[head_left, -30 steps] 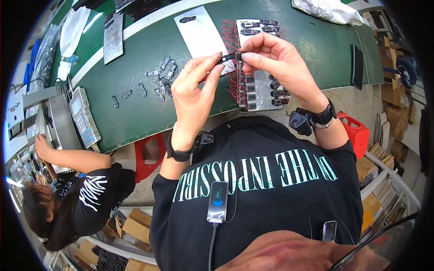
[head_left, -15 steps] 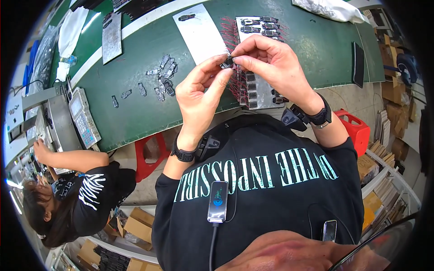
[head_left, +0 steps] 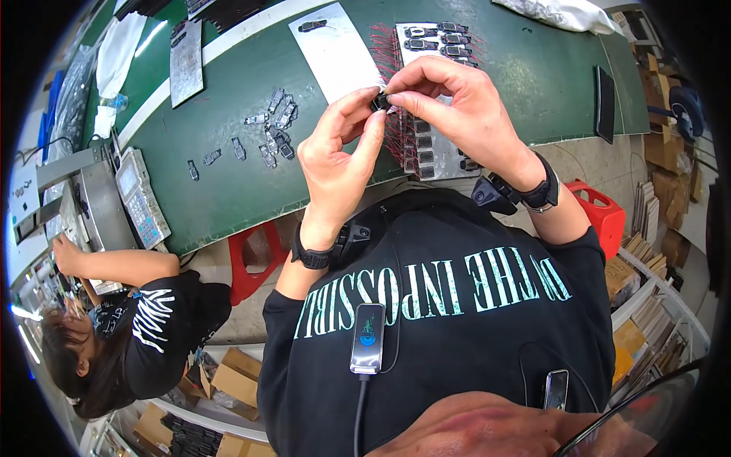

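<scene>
Between my two hands, above the near edge of the green bench, is a small black plastic part [head_left: 380, 100]. The thumb and fingers of my left hand [head_left: 335, 156] pinch it from the left. My right hand [head_left: 464, 107] pinches its right side with thumb and forefinger. Fingertips cover much of the part. Just beyond and right of it lies a metal plate [head_left: 445, 152] bearing rows of small black modules with thin red wires [head_left: 387, 57]. A second pale plate [head_left: 324, 57] lies farther off, with one dark module [head_left: 312, 26] on it.
Several loose small black parts [head_left: 272, 137] lie on the green bench [head_left: 205, 206] to the left. A keypad device [head_left: 142, 199] stands at its left end, near a co-worker's arm [head_left: 122, 264]. A black flat bar [head_left: 604, 104] lies right. Red stools [head_left: 255, 263] are below the bench.
The black part has tilted slightly between my fingers and shifted a little upward with both hands. Both hands keep their grip. The co-worker's hand has moved slightly left.
</scene>
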A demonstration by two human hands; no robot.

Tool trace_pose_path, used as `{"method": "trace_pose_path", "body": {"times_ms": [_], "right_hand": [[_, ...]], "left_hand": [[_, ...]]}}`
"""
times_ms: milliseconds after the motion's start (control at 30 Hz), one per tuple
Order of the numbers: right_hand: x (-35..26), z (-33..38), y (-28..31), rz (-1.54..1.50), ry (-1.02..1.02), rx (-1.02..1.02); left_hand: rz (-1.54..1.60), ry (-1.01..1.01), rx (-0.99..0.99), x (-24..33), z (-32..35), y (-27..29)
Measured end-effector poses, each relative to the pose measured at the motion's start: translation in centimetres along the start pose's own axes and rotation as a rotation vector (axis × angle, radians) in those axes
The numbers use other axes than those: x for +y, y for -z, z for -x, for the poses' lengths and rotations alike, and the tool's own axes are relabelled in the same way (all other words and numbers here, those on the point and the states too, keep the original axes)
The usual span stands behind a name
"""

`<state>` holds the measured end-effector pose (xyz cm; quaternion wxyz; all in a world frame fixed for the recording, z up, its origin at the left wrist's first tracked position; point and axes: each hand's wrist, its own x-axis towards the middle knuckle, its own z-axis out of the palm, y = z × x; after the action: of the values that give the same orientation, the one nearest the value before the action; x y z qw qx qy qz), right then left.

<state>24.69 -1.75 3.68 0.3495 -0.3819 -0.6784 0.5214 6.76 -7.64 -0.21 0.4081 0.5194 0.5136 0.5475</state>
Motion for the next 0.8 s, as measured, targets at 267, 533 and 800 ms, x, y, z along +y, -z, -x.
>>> {"method": "trace_pose_path", "body": {"times_ms": [267,533,800], "right_hand": [[1.1,0.0,-0.1,-0.009,0.029,-0.028],[1.3,-1.0,1.4,-0.146,-0.138,-0.254],[1.0,-0.7,1.6,-0.034,-0.145,-0.258]], "left_hand": [[0.104,0.060,-0.067,-0.7,0.5,0.3],[0.209,0.155,-0.153,0.2,0.2,0.5],[0.102,0.140,-0.178,0.6,0.2,0.1]]}}
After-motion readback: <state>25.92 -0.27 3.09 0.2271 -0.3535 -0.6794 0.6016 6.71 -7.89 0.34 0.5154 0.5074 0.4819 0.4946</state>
